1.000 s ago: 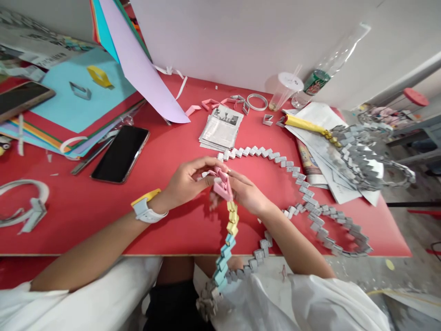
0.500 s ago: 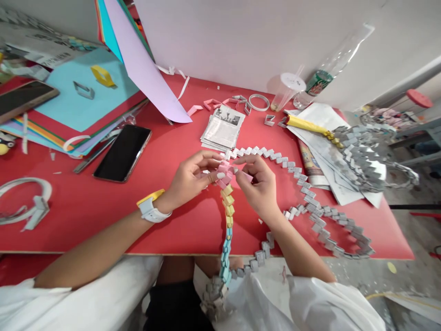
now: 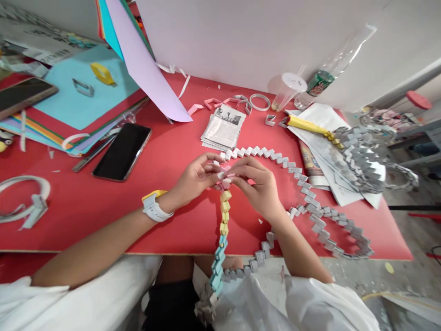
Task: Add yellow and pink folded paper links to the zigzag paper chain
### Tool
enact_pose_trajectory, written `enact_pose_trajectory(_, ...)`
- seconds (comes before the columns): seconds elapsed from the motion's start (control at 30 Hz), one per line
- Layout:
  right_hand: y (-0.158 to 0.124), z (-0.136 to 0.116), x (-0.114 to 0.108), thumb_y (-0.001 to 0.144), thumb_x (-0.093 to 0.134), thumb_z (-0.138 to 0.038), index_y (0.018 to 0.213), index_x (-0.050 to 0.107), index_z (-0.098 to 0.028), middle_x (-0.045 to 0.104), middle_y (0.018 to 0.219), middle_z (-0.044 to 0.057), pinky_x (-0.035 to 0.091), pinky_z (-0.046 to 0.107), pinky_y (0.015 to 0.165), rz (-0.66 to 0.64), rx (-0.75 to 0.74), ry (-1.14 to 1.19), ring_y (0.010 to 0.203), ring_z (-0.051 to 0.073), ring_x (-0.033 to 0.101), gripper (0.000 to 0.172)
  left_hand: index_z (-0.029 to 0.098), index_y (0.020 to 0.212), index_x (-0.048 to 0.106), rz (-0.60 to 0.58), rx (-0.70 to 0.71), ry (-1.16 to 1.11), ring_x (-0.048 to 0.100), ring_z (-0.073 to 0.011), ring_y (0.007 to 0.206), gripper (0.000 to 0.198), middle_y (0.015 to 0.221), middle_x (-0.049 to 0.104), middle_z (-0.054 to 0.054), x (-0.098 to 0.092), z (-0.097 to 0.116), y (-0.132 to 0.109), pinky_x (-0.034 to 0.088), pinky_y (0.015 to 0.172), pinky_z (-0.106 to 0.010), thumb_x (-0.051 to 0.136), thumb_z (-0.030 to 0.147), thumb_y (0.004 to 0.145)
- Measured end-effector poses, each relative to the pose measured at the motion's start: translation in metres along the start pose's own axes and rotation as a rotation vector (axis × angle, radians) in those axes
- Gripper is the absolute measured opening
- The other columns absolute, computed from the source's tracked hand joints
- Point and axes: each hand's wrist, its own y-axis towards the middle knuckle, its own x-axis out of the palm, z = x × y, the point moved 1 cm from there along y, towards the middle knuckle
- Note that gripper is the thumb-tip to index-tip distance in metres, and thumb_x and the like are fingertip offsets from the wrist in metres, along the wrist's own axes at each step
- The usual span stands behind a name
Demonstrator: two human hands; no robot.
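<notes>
Both hands meet over the red table at the pink end of a folded-paper chain (image 3: 217, 266). My left hand (image 3: 199, 177) is closed on that pink end, thumb and fingers pinching it. From the other side my right hand (image 3: 257, 184) pinches the pink folded paper, its fingertips touching those of the left. Fingers partly hide the pink links. Below the hands the chain runs through yellow and teal links down over the table edge to grey ones at the lap. A long newspaper chain (image 3: 283, 162) curves behind and right of my right hand.
Beyond the hands lie a stack of newspaper pieces (image 3: 223, 128) and pink folded strips (image 3: 212, 103). A black phone (image 3: 122, 151) and coloured paper sheets (image 3: 86, 87) are at left. A lidded plastic cup (image 3: 289, 89) and a bottle (image 3: 315, 87) stand against the wall.
My right hand has closed in on the left, its fingertips now over the pink links. The hanging yellow and teal section has swung slightly left.
</notes>
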Motion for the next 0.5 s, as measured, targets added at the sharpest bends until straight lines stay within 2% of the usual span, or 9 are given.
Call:
enact_pose_trajectory(0.07, -0.002, 0.000, 0.002, 0.087, 0.066, -0.019, 0.095, 0.067, -0.023, 0.066, 0.085, 0.001, 0.048, 0.026, 0.061, 0.046, 0.034, 0.041, 0.070, 0.012, 0.060, 0.009, 0.020, 0.104, 0.053, 0.013, -0.009, -0.026, 0.069, -0.0123, 0.067, 0.041, 0.082, 0.067, 0.001, 0.001, -0.001, 0.000, 0.057, 0.062, -0.023, 0.079, 0.033, 0.075)
enact_pose_trajectory(0.13, -0.004, 0.001, 0.004, 0.087, 0.065, -0.018, 0.090, 0.062, -0.022, 0.066, 0.080, -0.001, 0.049, 0.026, 0.060, 0.090, 0.060, 0.058, 0.067, 0.011, 0.060, 0.005, 0.020, 0.102, 0.053, 0.036, -0.030, -0.061, 0.068, -0.0111, 0.066, 0.040, 0.081, 0.067, 0.001, 0.002, -0.001, 0.000, 0.056, 0.061, -0.022, 0.080, 0.031, 0.075)
enact_pose_trajectory(0.27, -0.005, 0.002, 0.007, 0.090, 0.057, -0.016, 0.077, 0.058, -0.021, 0.062, 0.075, 0.000, 0.050, 0.028, 0.066, 0.080, -0.015, 0.021, 0.070, 0.013, 0.059, 0.014, 0.019, 0.097, 0.053, 0.053, -0.080, -0.166, 0.065, -0.0094, 0.063, 0.041, 0.077, 0.068, 0.002, 0.002, 0.001, 0.001, 0.054, 0.059, -0.019, 0.083, 0.029, 0.071)
enact_pose_trajectory(0.5, -0.006, -0.009, 0.013, 0.084, 0.060, -0.011, 0.071, 0.057, -0.020, 0.055, 0.069, -0.001, 0.041, 0.025, 0.052, 0.179, -0.006, -0.005, 0.056, 0.009, 0.045, 0.016, 0.018, 0.093, 0.057, 0.068, -0.087, -0.243, 0.064, -0.0076, 0.062, 0.038, 0.074, 0.067, 0.003, 0.003, -0.001, 0.002, 0.054, 0.058, -0.017, 0.085, 0.026, 0.068)
